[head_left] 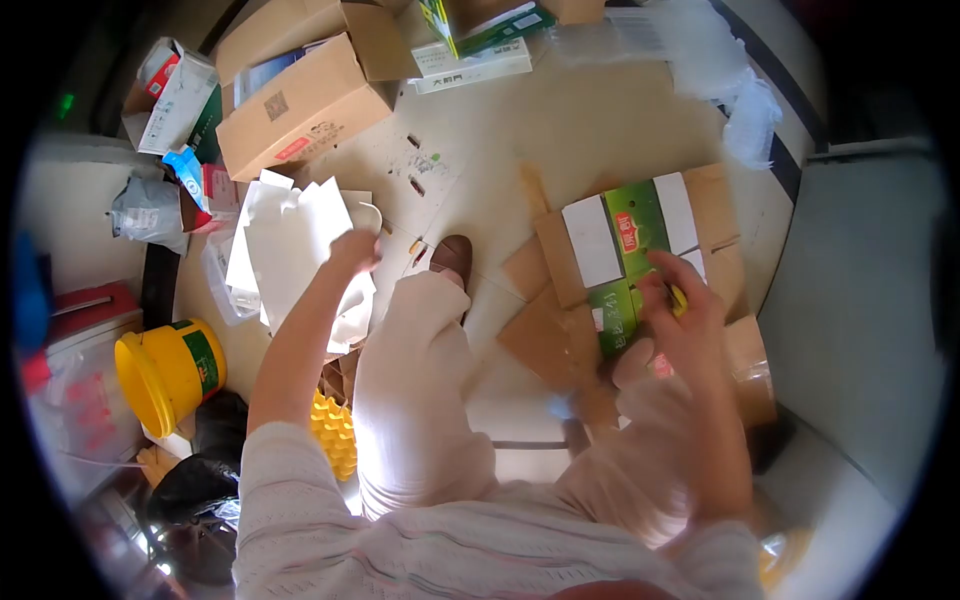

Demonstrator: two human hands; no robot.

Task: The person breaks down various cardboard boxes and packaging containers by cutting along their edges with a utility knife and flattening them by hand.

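My left hand (357, 250) is closed at the right edge of a pile of white cardboard sheets (292, 235) on the floor, with its fingers curled on the edge. My right hand (692, 305) is closed round a small yellow-and-black tool (679, 299), mostly hidden by the fingers; its exact kind does not show. Under and beside that hand lies a flattened green-and-white printed carton (636, 226), resting on flattened brown cardboard (565, 262).
An open brown carton (300, 120) stands at the back left, near a white printed box (473, 66). To the left are a yellow bucket (170, 375) and a grey plastic bag (150, 213). Clear plastic wrap (705, 55) lies at the back right. Yellow egg-tray material (333, 435) is beside my left leg.
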